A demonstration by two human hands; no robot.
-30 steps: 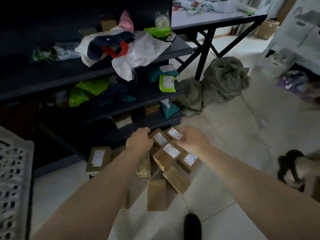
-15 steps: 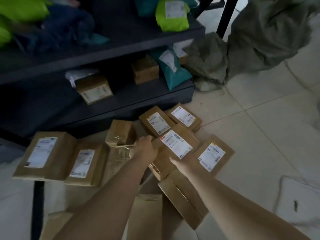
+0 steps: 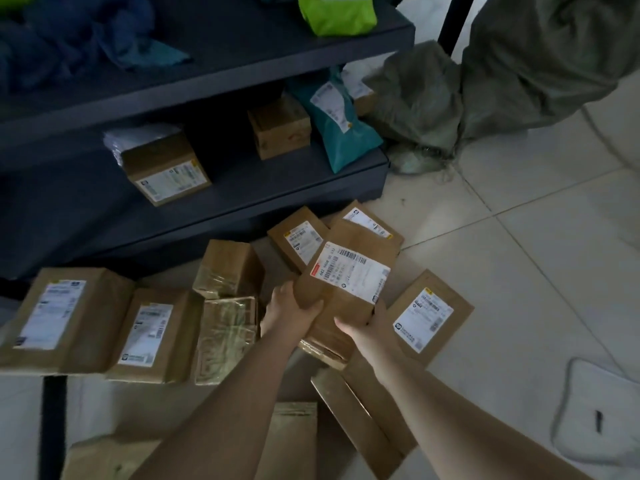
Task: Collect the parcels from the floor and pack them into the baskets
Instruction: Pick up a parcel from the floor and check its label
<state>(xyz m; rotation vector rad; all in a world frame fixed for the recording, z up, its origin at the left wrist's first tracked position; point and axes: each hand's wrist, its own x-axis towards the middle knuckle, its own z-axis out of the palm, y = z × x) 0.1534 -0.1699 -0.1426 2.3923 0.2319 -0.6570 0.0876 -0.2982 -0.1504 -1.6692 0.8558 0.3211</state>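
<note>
A brown cardboard parcel with a white barcode label [image 3: 348,271] was tilted above other brown labelled parcels [image 3: 427,315] scattered on the pale tiled floor [image 3: 519,237].

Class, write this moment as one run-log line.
step: lifting parcel | left hand: grips brown labelled parcel | right hand: grips same parcel | remaining: parcels on floor | baskets: not in view

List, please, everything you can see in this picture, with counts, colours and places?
Held parcel: one, brown with white label, gripped by both hands.
Floor parcels: about ten, brown, around the hands.
Shelf boxes: two, brown, bottom shelf.
Teal mailer: one, bottom shelf, right end.
Lime mailer: one, upper shelf.
Blue bags: a heap, upper shelf, left.
Shelf unit: one, dark grey.
Sacks: grey-green, crumpled on the floor, right of the shelves.
Left hand: grips the held parcel's left edge.
Right hand: grips its near end.
</note>
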